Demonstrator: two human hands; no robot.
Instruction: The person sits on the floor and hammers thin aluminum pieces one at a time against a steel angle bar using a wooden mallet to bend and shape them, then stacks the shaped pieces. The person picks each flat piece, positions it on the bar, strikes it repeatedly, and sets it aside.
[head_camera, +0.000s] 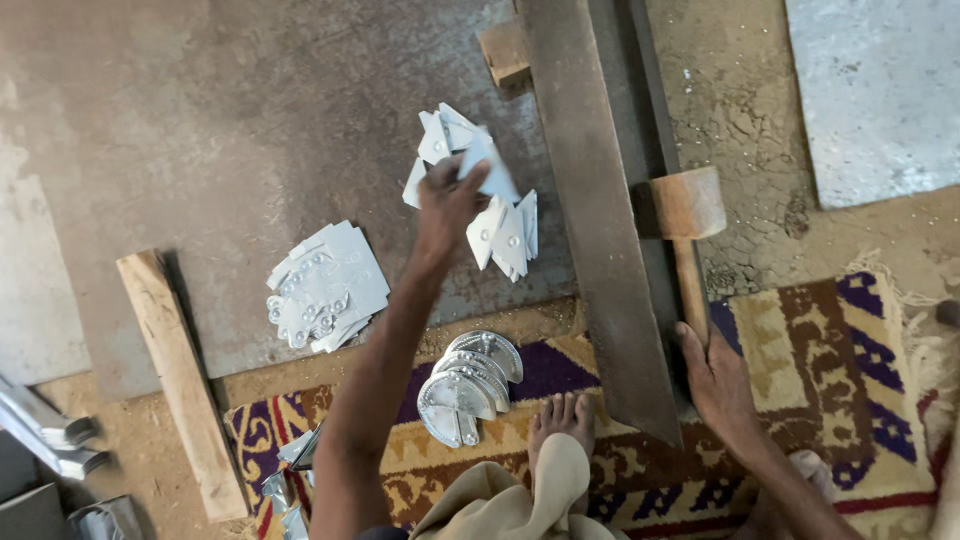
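Workshop floor: steel plate (250, 120) beside a patterned rug (800, 400). Left hand (450, 200) pinches one white sheet-metal blank (485, 165) from the loose pile (500, 230) left of the steel beam (600, 220); picking step, requiring a clean lift. Right hand (715, 380) lies open against the wooden mallet (685, 215) handle, right of the beam.

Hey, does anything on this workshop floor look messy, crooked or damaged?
The white metal pieces under the left hand lie scattered at odd angles, unlike the tidier stack of white pieces nearby. The dirt floor is cracked. The right hand rests by the mallet. Nothing else stands out.
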